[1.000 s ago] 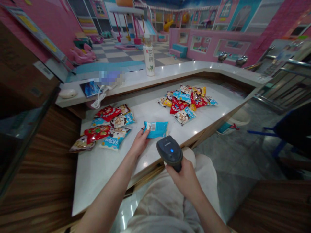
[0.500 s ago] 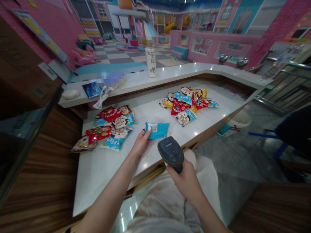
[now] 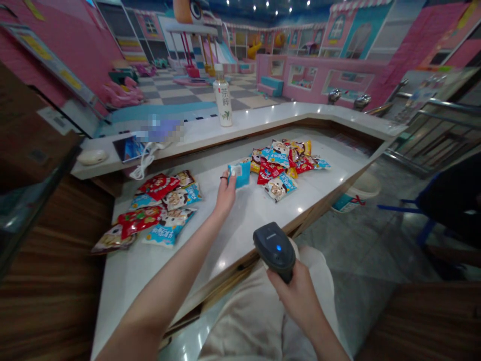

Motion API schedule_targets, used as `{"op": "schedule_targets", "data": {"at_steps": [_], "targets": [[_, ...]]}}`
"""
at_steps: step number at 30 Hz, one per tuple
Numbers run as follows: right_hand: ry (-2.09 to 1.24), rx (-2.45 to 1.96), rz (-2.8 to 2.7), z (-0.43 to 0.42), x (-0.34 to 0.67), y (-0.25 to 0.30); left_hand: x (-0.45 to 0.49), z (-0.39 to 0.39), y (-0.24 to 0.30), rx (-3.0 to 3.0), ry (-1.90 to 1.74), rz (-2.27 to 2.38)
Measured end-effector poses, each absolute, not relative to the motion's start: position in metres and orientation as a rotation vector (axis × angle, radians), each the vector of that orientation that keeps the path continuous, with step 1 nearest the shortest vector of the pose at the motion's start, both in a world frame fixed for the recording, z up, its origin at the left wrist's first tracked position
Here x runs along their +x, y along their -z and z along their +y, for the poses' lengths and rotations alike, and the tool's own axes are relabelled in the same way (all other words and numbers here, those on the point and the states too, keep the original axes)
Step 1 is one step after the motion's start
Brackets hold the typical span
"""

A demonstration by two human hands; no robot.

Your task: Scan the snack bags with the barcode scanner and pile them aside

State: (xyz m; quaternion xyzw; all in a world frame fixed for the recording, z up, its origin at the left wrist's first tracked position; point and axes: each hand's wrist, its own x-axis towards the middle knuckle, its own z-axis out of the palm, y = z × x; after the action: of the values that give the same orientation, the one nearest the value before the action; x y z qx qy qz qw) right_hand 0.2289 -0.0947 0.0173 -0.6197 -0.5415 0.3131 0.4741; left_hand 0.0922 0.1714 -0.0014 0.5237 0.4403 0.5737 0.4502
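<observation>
view: head camera, looking down at the two hands and the desk.

left hand [image 3: 225,196]: reaching out over the desk, fingers closed in a pinch on the end of the blue packet, with a dark ring on one finger.

right hand [image 3: 297,296]: curled shut round the grip of the black scanner, low over the lap, near the front edge of the desk.

blue packet [image 3: 241,174]: up off the desk in the left hand, tilted, with its white barcode label showing. it is near the far side of the desk, just beside the right pile.

black scanner [image 3: 274,249]: in the right hand, its small blue light on, its head tipped up.

left pile [image 3: 158,208]: red and blue snack packets in a loose heap by the left edge of the desk [image 3: 240,240].

right pile [image 3: 281,165]: more snack packets, heaped near the far right edge.

back counter [image 3: 263,116]: behind the desk, with a white bottle [image 3: 223,103], a white cord [image 3: 145,163] and a blurred patch [image 3: 160,129] on it.

floor: a bucket [image 3: 356,193] stands past the right edge of the desk.
</observation>
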Motion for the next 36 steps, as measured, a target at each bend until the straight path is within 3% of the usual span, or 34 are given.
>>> {"op": "schedule_targets", "data": {"at_steps": [6,12,20,27,32,36], "targets": [[-0.712,-1.564,-1.275,-0.088,0.24,-0.016,0.156,0.211,0.024,2.132,-0.947,1.178],[-0.728,-1.563,-1.263,-0.083,0.242,-0.011,0.176,0.221,0.046,2.287,-0.877,1.307],[-0.751,-1.538,-1.296,-0.084,0.238,-0.011,0.18,0.225,0.032,2.275,-0.83,1.367],[-0.753,-1.526,-1.342,-0.091,0.233,-0.013,0.064,0.191,0.003,2.436,-0.919,1.598],[-0.775,-1.528,-1.347,-0.097,0.227,-0.013,-0.05,0.193,-0.008,2.283,-0.773,2.23],[-0.805,-1.534,-1.348,-0.102,0.22,-0.013,-0.104,0.205,-0.005,2.058,-0.489,2.452]]}}
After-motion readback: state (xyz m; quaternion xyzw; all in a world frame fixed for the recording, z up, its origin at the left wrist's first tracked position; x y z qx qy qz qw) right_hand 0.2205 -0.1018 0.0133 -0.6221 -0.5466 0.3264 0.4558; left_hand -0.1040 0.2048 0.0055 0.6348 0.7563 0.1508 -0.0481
